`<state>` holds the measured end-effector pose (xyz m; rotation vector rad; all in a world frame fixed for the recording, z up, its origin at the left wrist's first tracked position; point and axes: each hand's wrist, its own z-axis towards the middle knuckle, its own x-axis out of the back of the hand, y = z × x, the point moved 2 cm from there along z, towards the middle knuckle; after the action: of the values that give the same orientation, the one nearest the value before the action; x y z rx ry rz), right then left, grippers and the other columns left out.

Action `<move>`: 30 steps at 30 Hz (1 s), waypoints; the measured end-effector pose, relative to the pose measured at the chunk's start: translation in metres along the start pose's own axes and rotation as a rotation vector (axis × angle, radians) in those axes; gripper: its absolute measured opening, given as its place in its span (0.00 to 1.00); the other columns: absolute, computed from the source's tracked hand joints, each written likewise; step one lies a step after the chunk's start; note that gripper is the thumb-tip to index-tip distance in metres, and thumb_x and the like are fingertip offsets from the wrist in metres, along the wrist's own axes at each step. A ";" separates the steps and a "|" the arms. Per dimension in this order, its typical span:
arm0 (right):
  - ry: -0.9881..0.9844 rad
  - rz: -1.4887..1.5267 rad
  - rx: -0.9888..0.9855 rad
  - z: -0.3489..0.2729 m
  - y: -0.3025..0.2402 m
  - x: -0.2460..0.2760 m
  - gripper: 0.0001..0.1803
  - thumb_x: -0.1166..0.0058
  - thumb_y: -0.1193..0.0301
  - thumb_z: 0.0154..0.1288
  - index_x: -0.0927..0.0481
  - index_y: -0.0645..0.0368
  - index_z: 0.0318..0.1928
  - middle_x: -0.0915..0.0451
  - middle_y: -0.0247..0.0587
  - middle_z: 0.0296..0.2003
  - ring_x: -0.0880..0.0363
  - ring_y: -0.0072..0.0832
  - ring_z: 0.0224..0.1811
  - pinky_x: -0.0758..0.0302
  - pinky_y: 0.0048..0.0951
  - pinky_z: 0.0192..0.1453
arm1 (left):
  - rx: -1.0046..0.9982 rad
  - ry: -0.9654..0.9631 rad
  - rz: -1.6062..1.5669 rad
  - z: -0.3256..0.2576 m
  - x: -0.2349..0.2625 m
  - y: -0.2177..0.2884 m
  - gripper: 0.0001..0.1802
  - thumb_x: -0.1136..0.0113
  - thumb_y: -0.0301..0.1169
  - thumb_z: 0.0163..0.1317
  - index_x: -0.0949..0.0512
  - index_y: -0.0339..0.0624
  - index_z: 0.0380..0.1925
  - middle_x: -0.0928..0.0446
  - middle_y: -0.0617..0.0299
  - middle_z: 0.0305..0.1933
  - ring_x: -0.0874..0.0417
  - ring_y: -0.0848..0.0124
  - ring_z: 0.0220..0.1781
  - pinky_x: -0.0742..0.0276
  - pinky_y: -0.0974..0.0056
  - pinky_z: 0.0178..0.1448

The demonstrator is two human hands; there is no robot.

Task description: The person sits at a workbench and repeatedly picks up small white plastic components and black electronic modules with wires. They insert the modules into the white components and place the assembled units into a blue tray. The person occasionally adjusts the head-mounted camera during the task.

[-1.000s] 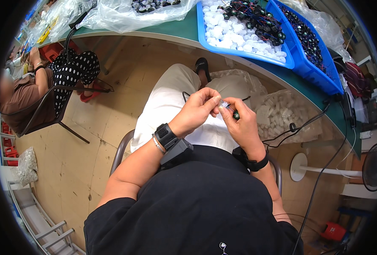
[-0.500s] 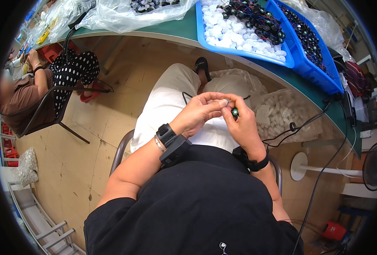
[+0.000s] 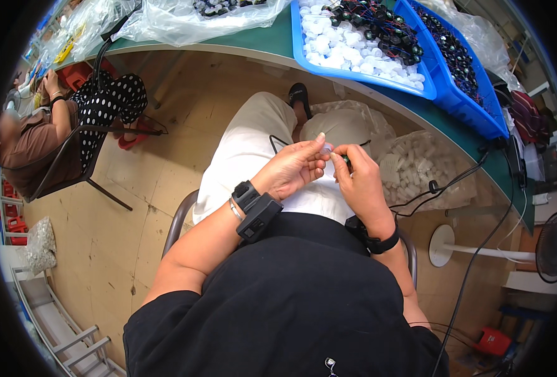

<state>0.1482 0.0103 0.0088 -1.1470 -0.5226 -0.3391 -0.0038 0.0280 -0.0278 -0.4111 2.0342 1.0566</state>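
Over my lap, my left hand (image 3: 296, 168) pinches a small translucent white plastic cap (image 3: 326, 149) between thumb and fingers. Right beside it, my right hand (image 3: 361, 179) is closed, its thumb and forefinger tips close to the cap. A small dark green and black part (image 3: 346, 161) shows partly within the right hand's fingers; its rest is hidden. Similar white caps (image 3: 329, 53) fill much of a blue tray (image 3: 366, 80) on the bench beyond my knees. Black round parts with thin red and blue wires (image 3: 385, 31) lie on top of them.
A second blue bin (image 3: 489, 122) of dark wired parts stands at the right on the green bench (image 3: 241, 43). Clear bags of white pieces (image 3: 416, 166) lie beneath. Black cables (image 3: 473, 166) hang at the right near a fan (image 3: 551, 245). At left sits another person (image 3: 46, 138).
My hands have drawn slightly apart at the fingertips. The left thumb has lifted, and the white cap now shows between the hands. The green part is more covered by the right fingers.
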 end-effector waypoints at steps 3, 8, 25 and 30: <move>-0.029 0.036 -0.047 0.000 -0.002 -0.001 0.05 0.46 0.76 0.65 0.26 0.66 0.38 0.22 0.49 0.32 0.21 0.38 0.28 0.26 0.34 0.31 | 0.017 -0.014 -0.011 -0.001 0.001 0.000 0.16 0.41 0.46 0.65 0.22 0.44 0.33 0.24 0.71 0.28 0.26 0.82 0.29 0.25 0.77 0.36; -0.050 0.073 -0.061 0.001 -0.006 0.001 0.05 0.47 0.76 0.66 0.27 0.67 0.38 0.23 0.47 0.32 0.21 0.33 0.25 0.26 0.31 0.29 | 0.024 -0.007 -0.023 0.002 0.004 -0.001 0.16 0.41 0.46 0.65 0.22 0.43 0.33 0.25 0.70 0.27 0.26 0.82 0.29 0.24 0.76 0.35; 0.106 -0.091 0.016 0.000 -0.005 -0.002 0.06 0.44 0.77 0.60 0.28 0.64 0.33 0.23 0.47 0.28 0.23 0.41 0.26 0.27 0.37 0.29 | 0.058 -0.012 -0.097 0.003 0.003 -0.005 0.14 0.41 0.43 0.66 0.22 0.42 0.34 0.24 0.68 0.29 0.25 0.81 0.30 0.23 0.75 0.36; 0.124 -0.127 0.054 -0.001 -0.006 -0.003 0.06 0.44 0.77 0.60 0.29 0.63 0.32 0.23 0.47 0.28 0.22 0.43 0.26 0.26 0.38 0.29 | 0.056 -0.016 -0.093 0.004 0.005 -0.006 0.14 0.41 0.42 0.66 0.22 0.42 0.34 0.23 0.68 0.30 0.24 0.81 0.31 0.23 0.75 0.37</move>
<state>0.1430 0.0071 0.0116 -1.0355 -0.4937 -0.5002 -0.0012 0.0281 -0.0361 -0.4625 2.0061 0.9422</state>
